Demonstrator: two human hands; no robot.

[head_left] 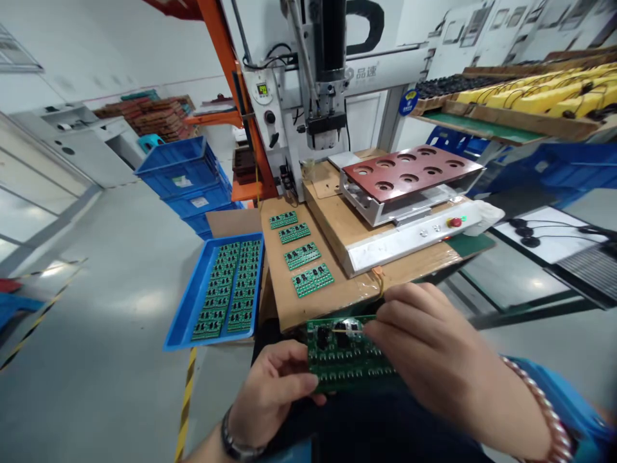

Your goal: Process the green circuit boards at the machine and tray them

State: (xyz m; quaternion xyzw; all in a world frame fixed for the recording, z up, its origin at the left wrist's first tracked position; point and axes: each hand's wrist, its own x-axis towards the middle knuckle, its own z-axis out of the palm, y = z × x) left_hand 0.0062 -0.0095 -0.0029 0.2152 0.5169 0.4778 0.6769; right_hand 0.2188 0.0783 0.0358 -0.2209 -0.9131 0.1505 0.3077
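Note:
Close to my body, a green circuit board (344, 373) with black parts along its far edge is tilted up. My left hand (274, 389) grips its left side, thumb on the face and fingers beneath. A thin pale stick (348, 331), like a toothpick, is pinched in my right hand (429, 347). Its tip is at the black parts of the board; I cannot tell whether it touches them. The right hand covers the board's right end. Beyond, several similar circuit boards (312, 280) lie in a column on the brown worktop (289, 308).
A blue tray (174, 325) at the left holds rows of circuit boards. Behind the worktop stands a machine with a vertical head (328, 122) over a red-brown fixture plate (409, 173). Stacked blue crates (180, 167) stand far left. At the right are yellow items (544, 90) on a rack.

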